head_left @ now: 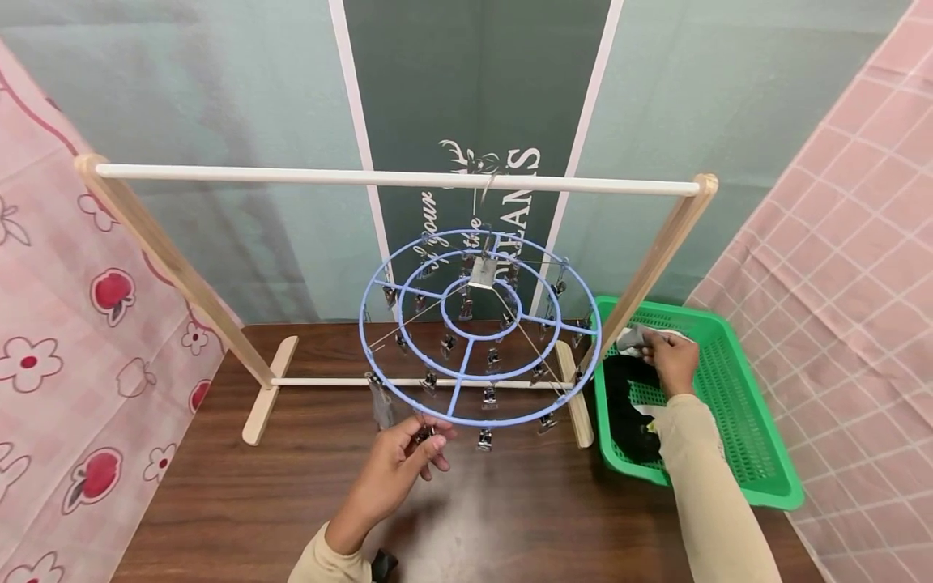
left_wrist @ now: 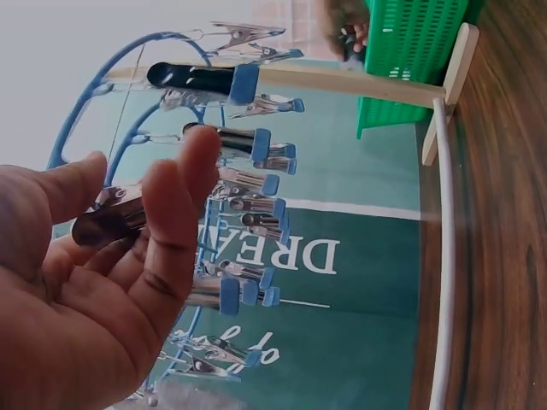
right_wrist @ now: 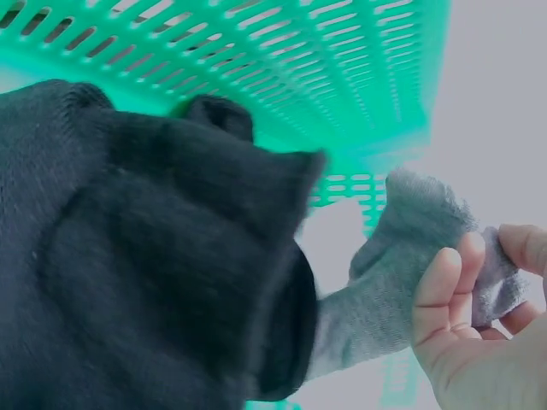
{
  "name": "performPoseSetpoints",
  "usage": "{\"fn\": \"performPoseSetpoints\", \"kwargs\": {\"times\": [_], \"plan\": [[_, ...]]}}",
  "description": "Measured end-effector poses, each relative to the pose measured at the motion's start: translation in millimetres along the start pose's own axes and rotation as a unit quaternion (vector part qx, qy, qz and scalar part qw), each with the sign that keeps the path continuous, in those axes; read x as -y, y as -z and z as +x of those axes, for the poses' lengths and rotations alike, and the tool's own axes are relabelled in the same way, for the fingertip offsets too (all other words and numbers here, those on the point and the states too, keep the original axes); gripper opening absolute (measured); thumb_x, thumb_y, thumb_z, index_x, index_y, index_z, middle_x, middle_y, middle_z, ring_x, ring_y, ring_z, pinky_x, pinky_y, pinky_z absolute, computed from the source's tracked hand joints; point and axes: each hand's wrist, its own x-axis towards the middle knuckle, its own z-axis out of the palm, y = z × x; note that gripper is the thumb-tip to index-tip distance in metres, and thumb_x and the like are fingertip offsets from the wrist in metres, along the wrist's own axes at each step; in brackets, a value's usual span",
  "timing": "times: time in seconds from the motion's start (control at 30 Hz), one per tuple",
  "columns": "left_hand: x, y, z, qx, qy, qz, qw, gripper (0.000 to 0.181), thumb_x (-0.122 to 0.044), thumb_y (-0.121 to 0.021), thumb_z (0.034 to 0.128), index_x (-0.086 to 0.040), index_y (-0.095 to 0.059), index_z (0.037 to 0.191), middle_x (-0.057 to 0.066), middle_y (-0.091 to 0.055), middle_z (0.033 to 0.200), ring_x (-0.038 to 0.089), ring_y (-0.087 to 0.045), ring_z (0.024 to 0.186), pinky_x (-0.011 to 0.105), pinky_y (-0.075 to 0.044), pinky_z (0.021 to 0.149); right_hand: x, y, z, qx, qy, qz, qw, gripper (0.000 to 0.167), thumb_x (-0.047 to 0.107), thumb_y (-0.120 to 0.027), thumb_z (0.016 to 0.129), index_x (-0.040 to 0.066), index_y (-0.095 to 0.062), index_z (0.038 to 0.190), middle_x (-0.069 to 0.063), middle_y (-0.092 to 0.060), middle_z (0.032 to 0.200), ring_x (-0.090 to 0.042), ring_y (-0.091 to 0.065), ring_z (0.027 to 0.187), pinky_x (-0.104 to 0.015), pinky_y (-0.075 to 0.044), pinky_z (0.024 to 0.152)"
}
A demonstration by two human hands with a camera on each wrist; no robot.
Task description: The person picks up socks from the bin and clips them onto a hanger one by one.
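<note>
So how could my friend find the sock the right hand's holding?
Look for the green basket beside the wooden rack. On its rack side, the right hand pinches a sock. It's gray, unlike the black cloth next to it.

A green backdrop (head_left: 477, 73) with white lettering (head_left: 523, 162) hangs behind a brown table (head_left: 255, 502). Pink flowered cloth (head_left: 58, 308) hangs left, pink checked cloth (head_left: 853, 324) right.

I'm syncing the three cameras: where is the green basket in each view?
Head: the green basket is at the right.
Left wrist: at the top, right of centre.
Right wrist: across the top, partly behind black cloth.
Shared landmark: the right hand.
</note>
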Motion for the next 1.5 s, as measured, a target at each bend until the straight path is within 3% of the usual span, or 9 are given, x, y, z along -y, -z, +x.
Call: {"fn": "performPoseSetpoints", "kwargs": {"times": [0.17, 0.33, 0.53, 0.77, 1.03, 1.23, 1.37, 1.5], "plan": [[1.4, -0.1, -0.4, -0.022, -0.024, -0.013, 0.9994, 0.015, -0.003, -0.055, 0.0970, 0.007, -0.058, 0.108, 0.023, -0.067, 0.102, 0.027, -0.068, 0.067, 0.034, -0.054, 0.052, 16, 3, -13.8, 0.010, 0.009, -0.024, 0.9996, 0.023, 0.021, -0.064, 0.094, -0.001, -0.071, 0.092, 0.003, -0.066, 0.067, -0.008, -0.064, 0.060, -0.019, -0.052, 0.053], [3.1, -0.1, -1.0, -0.034, -0.026, -0.017, 0.9989, 0.015, 0.003, -0.055, 0.0954, 0.006, -0.055, 0.110, 0.024, -0.066, 0.106, 0.030, -0.068, 0.069, 0.034, -0.055, 0.054, 30, 5, -29.7, 0.013, 0.034, -0.046, 0.9983, 0.028, 0.025, -0.065, 0.093, -0.003, -0.071, 0.096, 0.006, -0.067, 0.072, -0.007, -0.065, 0.061, -0.017, -0.051, 0.055], [3.0, 1.3, -3.2, -0.029, -0.007, -0.017, 0.9994, 0.023, 0.013, -0.047, 0.0918, 0.011, -0.050, 0.114, 0.027, -0.063, 0.112, 0.032, -0.069, 0.078, 0.035, -0.057, 0.064, 41, 5, -50.6, 0.029, 0.061, -0.034, 0.9971, 0.033, 0.027, -0.068, 0.091, -0.005, -0.071, 0.096, 0.000, -0.068, 0.076, -0.011, -0.065, 0.064, -0.020, -0.051, 0.056], [5.5, 3.2, -5.2, -0.014, -0.015, -0.025, 0.9995, 0.020, 0.003, -0.052, 0.0964, 0.008, -0.050, 0.115, 0.029, -0.064, 0.109, 0.031, -0.069, 0.076, 0.036, -0.057, 0.063, 59, 1, -78.7, 0.037, 0.076, -0.006, 0.9964, 0.030, 0.027, -0.071, 0.089, -0.002, -0.073, 0.095, 0.000, -0.069, 0.074, -0.012, -0.064, 0.061, -0.022, -0.049, 0.053], [4.1, 3.9, -5.3, -0.025, -0.005, -0.060, 0.9979, 0.017, -0.001, -0.058, 0.0947, 0.012, -0.054, 0.105, 0.027, -0.067, 0.099, 0.026, -0.070, 0.069, 0.038, -0.056, 0.055, 78, 3, -120.9, 0.027, 0.171, 0.001, 0.9849, 0.029, 0.023, -0.071, 0.089, -0.005, -0.071, 0.098, -0.003, -0.067, 0.067, -0.017, -0.062, 0.061, -0.022, -0.044, 0.051], [3.3, 3.5, -5.6, -0.030, -0.008, -0.069, 0.9971, 0.015, -0.002, -0.055, 0.0970, 0.009, -0.057, 0.106, 0.025, -0.068, 0.097, 0.024, -0.069, 0.066, 0.038, -0.056, 0.053, 92, 7, -151.6, 0.017, 0.200, 0.026, 0.9792, 0.024, 0.016, -0.072, 0.088, -0.007, -0.070, 0.092, -0.007, -0.063, 0.061, -0.017, -0.059, 0.057, -0.022, -0.044, 0.054], [2.5, 3.3, -5.4, -0.033, -0.006, -0.067, 0.9972, 0.015, -0.004, -0.053, 0.0981, 0.007, -0.058, 0.107, 0.022, -0.069, 0.096, 0.027, -0.068, 0.065, 0.038, -0.056, 0.052, 99, 11, -172.9, 0.054, 0.218, 0.000, 0.9744, 0.018, 0.010, -0.070, 0.089, -0.009, -0.069, 0.089, -0.008, -0.058, 0.057, -0.019, -0.057, 0.056, -0.023, -0.045, 0.056], [1.9, 3.3, -5.3, -0.034, -0.005, -0.063, 0.9974, 0.016, -0.004, -0.054, 0.0977, 0.008, -0.059, 0.106, 0.023, -0.069, 0.095, 0.028, -0.068, 0.064, 0.038, -0.056, 0.052, 101, 16, -190.5, 0.140, 0.248, -0.046, 0.9573, 0.007, 0.000, -0.065, 0.090, -0.007, -0.069, 0.089, -0.005, -0.058, 0.057, -0.015, -0.058, 0.055, -0.022, -0.046, 0.053]]}}
